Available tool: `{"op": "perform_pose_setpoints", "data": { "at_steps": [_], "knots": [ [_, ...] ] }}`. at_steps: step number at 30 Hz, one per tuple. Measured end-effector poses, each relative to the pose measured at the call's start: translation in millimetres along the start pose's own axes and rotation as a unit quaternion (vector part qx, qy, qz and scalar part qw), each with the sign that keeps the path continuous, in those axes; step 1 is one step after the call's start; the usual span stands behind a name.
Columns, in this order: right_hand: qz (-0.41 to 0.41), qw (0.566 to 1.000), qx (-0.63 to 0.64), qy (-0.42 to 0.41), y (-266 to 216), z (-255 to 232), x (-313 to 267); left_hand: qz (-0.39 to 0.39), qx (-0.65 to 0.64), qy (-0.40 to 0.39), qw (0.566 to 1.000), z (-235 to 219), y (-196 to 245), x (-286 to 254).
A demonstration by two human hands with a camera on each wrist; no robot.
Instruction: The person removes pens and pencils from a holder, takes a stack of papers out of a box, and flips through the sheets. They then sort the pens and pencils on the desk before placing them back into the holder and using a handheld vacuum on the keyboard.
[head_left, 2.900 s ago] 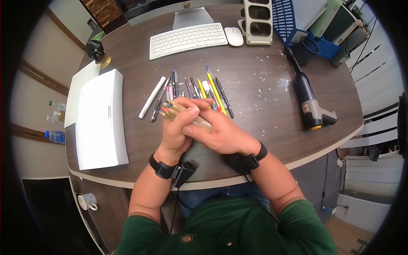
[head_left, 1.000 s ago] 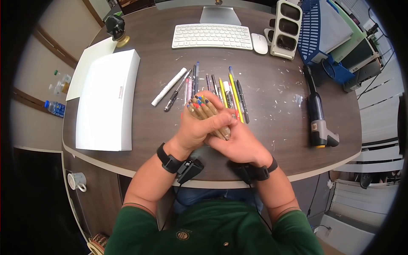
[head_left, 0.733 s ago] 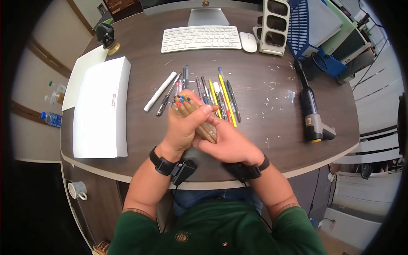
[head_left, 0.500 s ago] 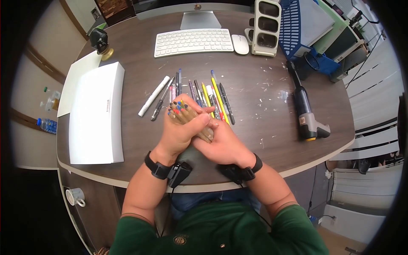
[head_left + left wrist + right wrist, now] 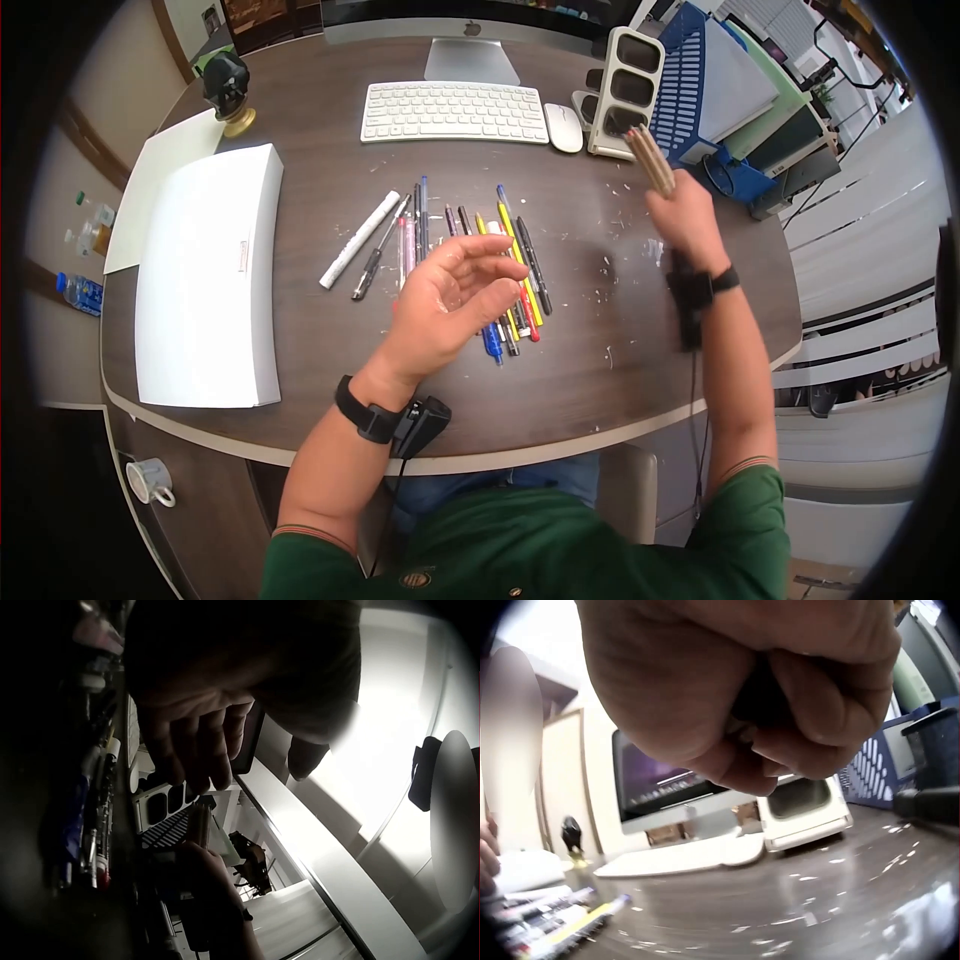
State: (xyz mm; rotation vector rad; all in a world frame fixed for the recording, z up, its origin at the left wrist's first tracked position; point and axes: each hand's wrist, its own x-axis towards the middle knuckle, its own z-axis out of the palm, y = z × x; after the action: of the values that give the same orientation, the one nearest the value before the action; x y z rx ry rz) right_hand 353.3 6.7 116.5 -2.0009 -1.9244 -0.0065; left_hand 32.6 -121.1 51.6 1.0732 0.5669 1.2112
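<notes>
My right hand (image 5: 686, 215) grips a bundle of wooden colored pencils (image 5: 652, 163), raised at the right near the cream holder (image 5: 627, 85) with three compartments. In the right wrist view the fingers (image 5: 810, 712) curl round and hide most of the bundle. My left hand (image 5: 440, 300) holds nothing, its fingers loosely bent over the row of pens. Under and around it lie several pens and pencils, among them a yellow pencil (image 5: 520, 262), a blue pen (image 5: 492, 343) and a thick white marker (image 5: 360, 240). The left wrist view, quite dark, shows the left fingers (image 5: 214, 742) hanging apart.
A white keyboard (image 5: 453, 112) and mouse (image 5: 563, 128) lie at the back, before the monitor. At the right stand a blue file rack (image 5: 683, 85) and a dark mesh cup (image 5: 735, 175). A white box (image 5: 205, 280) lies at the left. Pale shavings dot the desk (image 5: 570, 370).
Both hands held the colored pencils together. The right hand has carried the bundle away to the right and toward the back; the left hand has let go and stays over the pens.
</notes>
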Motion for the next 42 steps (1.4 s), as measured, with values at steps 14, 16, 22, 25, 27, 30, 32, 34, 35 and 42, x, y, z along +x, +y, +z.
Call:
{"op": "perform_pose_setpoints", "data": {
  "at_steps": [14, 16, 22, 25, 27, 30, 32, 34, 35, 42],
  "knots": [
    [0.034, 0.966, -0.240, -0.086, -0.2, 15.5, 91.3, -0.028, -0.012, 0.056, 0.998, -0.4, 7.9, -0.2],
    [0.040, 0.963, -0.248, -0.099, -2.4, 16.1, 98.0, -0.035, -0.011, 0.056, 0.998, 0.3, 8.6, -0.7],
    [0.051, 0.951, -0.277, -0.129, -12.2, 22.2, 116.6, -0.036, -0.006, 0.049, 0.998, 0.9, 8.4, -0.5],
    [0.065, 0.951, -0.277, -0.125, -21.1, 24.7, 118.8, -0.042, -0.003, 0.047, 0.998, 0.3, 11.1, -0.3],
    [0.059, 0.950, -0.281, -0.122, -23.9, 27.8, 121.8, -0.045, -0.004, 0.046, 0.998, -0.5, 9.7, -0.4],
    [0.057, 0.951, -0.271, -0.141, -23.8, 33.2, 131.7, -0.047, 0.002, 0.040, 0.998, -1.5, 8.1, -0.4],
    [0.060, 0.952, -0.256, -0.159, -25.0, 34.9, 135.6, -0.053, 0.010, 0.040, 0.998, -1.6, 7.2, -0.2],
    [0.061, 0.953, -0.237, -0.177, -29.5, 34.7, 137.2, -0.064, 0.019, 0.047, 0.997, -1.1, 6.7, 0.0],
    [0.059, 0.960, -0.219, -0.167, -32.7, 34.3, 135.5, -0.067, 0.024, 0.051, 0.996, -1.2, 6.3, -0.2],
    [0.034, 0.985, -0.135, -0.100, -32.4, 36.9, 126.2, -0.080, 0.034, 0.052, 0.995, -0.8, 6.4, 0.5]
  ]
}}
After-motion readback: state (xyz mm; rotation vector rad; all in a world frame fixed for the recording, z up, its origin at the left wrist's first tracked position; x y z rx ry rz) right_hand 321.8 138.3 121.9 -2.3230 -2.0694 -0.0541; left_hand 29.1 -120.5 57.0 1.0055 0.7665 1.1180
